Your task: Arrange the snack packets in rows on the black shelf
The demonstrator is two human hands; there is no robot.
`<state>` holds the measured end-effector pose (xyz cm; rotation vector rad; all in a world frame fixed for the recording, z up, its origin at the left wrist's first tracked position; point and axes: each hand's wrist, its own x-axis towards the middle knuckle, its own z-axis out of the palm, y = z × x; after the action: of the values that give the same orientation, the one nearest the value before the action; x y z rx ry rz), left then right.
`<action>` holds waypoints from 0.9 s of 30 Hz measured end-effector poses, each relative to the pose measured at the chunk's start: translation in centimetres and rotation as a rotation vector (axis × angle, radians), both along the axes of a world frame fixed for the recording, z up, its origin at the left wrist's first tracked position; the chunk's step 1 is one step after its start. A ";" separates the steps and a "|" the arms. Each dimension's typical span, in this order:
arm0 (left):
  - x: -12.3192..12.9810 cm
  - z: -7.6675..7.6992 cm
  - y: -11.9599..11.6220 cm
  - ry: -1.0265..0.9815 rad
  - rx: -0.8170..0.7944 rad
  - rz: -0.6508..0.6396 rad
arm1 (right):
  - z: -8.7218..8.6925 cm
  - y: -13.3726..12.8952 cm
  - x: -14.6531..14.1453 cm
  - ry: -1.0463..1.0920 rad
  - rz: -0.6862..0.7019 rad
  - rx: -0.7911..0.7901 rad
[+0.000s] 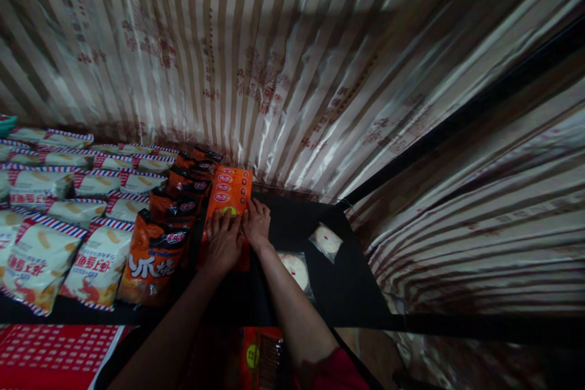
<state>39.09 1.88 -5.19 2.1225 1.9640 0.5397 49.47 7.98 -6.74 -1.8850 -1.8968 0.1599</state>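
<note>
A row of flat orange snack packets (236, 195) overlaps on the black shelf, with oval labels and small round marks showing. My left hand (223, 242) lies on the front of this row, its fingers stretched out over the packets. Close beside it, my right hand (257, 223) rests along the row's right edge, with fingers extended and slightly bent. Beside the packets on the left stands a column of orange-and-black snack bags (153, 262). To the right of my right forearm, a clear-wrapped round white item (296, 269) lies flat.
White snack bags (43, 259) with striped edges fill the left side. Another clear-wrapped white item (326, 240) lies on the black shelf (354, 292). Striped, printed sheeting (274, 73) hangs behind, beside a dark slanting post (439, 125). Below are a red patterned package (55, 353) and an orange package (251, 356).
</note>
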 end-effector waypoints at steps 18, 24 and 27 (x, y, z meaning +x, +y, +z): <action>-0.1 0.2 0.0 0.004 0.020 0.004 | 0.5 0.5 0.1 0.021 -0.017 0.000; -0.1 0.0 0.0 -0.010 0.042 0.003 | 0.1 0.7 0.1 0.055 -0.013 0.035; -0.1 0.1 0.0 -0.012 0.038 0.008 | -0.3 0.9 0.3 0.077 0.004 0.068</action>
<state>39.01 1.87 -5.07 2.1296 1.9714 0.5946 49.81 8.85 -7.01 -1.8038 -1.8319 0.1649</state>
